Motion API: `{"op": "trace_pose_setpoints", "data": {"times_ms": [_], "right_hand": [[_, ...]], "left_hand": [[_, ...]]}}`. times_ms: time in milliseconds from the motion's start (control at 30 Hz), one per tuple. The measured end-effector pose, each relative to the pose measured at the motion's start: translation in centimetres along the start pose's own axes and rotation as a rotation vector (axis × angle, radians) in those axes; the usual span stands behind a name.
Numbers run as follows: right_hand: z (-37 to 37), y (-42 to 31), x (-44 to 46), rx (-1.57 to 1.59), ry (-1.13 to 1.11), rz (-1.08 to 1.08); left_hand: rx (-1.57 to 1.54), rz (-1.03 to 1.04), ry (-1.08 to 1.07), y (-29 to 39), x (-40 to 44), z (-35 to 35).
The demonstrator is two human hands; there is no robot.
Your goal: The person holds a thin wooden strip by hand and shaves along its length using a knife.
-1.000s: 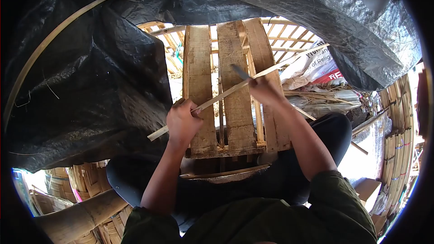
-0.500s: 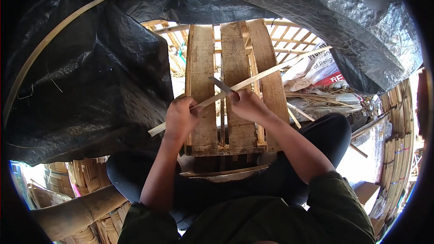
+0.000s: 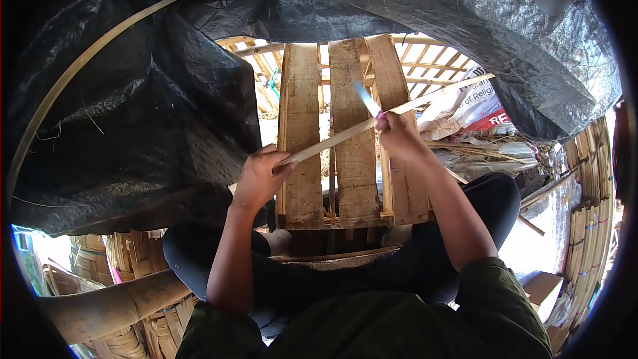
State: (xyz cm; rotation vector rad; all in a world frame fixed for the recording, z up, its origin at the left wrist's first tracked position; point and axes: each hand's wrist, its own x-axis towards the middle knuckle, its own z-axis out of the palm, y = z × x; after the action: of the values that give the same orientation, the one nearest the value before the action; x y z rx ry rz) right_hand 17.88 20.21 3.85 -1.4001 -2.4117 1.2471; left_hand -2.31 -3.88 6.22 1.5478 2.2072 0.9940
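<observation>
A long, thin bamboo strip point(image 3: 332, 141) slants across the wooden slats, its far end rising to the right. My left hand point(image 3: 261, 176) is closed around the strip near its lower left end. In my right hand point(image 3: 402, 138) is a knife point(image 3: 365, 98), its pinkish handle mostly hidden by the fingers and its blade pointing up and left, blurred by motion. The knife crosses the strip right of its middle; whether the edge touches it I cannot tell. Beneath lies a bench of rough wooden planks point(image 3: 355, 186), between my bent knees.
Black plastic sheeting point(image 3: 133, 106) hangs at the left and overhead, with a curved bamboo strip point(image 3: 80, 63) against it. A printed sack point(image 3: 468, 106) and loose bamboo strips point(image 3: 482, 154) lie at right. A bamboo pole point(image 3: 119, 306) runs at lower left; bundled slats point(image 3: 585, 239) stand far right.
My right hand with the knife has moved right and up along the strip, away from my left hand. The left hand keeps its grip, nearly in place. The view has shifted slightly.
</observation>
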Motion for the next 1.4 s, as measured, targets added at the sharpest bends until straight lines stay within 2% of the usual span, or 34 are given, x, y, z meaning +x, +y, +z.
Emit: {"op": "trace_pose_setpoints", "data": {"times_ms": [33, 67, 133, 233, 267, 467, 600, 700, 767, 833, 967, 1033, 1067, 1167, 1200, 1233, 1300, 1333, 1400], "right_hand": [[-0.5, 0.6, 0.3, 0.017, 0.125, -0.138], [-1.2, 1.2, 0.5, 0.017, 0.13, -0.143], [-2.8, 1.0, 0.0, -0.061, 0.11, -0.01], [-3.0, 2.5, 1.0, -0.01, 0.232, 0.0], [-3.2, 2.9, 1.4, -0.075, 0.197, 0.078], [-0.7, 3.5, 2.0, -0.314, 0.389, 0.032], [-1.0, 2.4, 1.8, -0.222, 0.316, 0.122], [-0.5, 2.4, 1.3, -0.234, 0.358, 0.091], [0.0, 3.0, 1.6, -0.193, 0.407, -0.008], [-0.4, 2.5, 1.2, -0.169, 0.376, 0.021], [-1.6, 2.4, 1.3, -0.028, 0.266, 0.131], [-3.5, 1.6, 1.4, -0.042, 0.095, 0.277], [-3.5, 3.8, 2.8, -0.037, 0.147, 0.197], [-2.7, 2.1, 1.8, -0.037, 0.148, 0.222], [-1.3, 1.7, 1.3, 0.027, 0.059, 0.203], [-0.2, 0.9, 1.1, -0.113, -0.007, 0.176], [1.1, 1.4, 1.5, -0.269, 0.138, -0.017], [0.5, 1.4, 1.4, -0.266, 0.14, -0.014], [-2.3, 1.2, 1.8, -0.05, 0.102, 0.246]], "left_hand": [[0.028, 0.025, 0.022, -0.1, -0.1, 0.3], [0.057, 0.051, 0.045, -0.2, -0.1, 0.7], [0.071, 0.069, 0.052, -0.4, -0.1, 1.4], [0.095, 0.089, 0.072, -0.9, -0.3, 2.4], [0.104, 0.107, 0.092, -1.0, -0.3, 2.6], [0.179, 0.132, 0.122, -1.2, -0.4, 3.0], [0.174, 0.134, 0.117, -1.6, -0.3, 3.2], [0.17, 0.13, 0.108, -1.5, -0.2, 3.2], [0.185, 0.129, 0.116, -1.5, -0.2, 3.3], [0.192, 0.149, 0.121, -1.1, -0.1, 3.1], [0.195, 0.177, 0.154, -0.9, -0.1, 3.0], [0.199, 0.165, 0.162, -0.9, -0.1, 3.2], [0.202, 0.147, 0.173, -0.9, -0.1, 3.4], [0.195, 0.132, 0.177, -0.8, -0.3, 3.5], [0.195, 0.129, 0.174, -0.9, -0.3, 3.5], [0.197, 0.132, 0.179, -1.1, -0.3, 3.5], [0.197, 0.138, 0.181, -1.0, -0.3, 3.7], [0.192, 0.106, 0.162, -1.0, -0.3, 3.6], [0.188, 0.074, 0.141, -1.0, -0.2, 3.5]]}}
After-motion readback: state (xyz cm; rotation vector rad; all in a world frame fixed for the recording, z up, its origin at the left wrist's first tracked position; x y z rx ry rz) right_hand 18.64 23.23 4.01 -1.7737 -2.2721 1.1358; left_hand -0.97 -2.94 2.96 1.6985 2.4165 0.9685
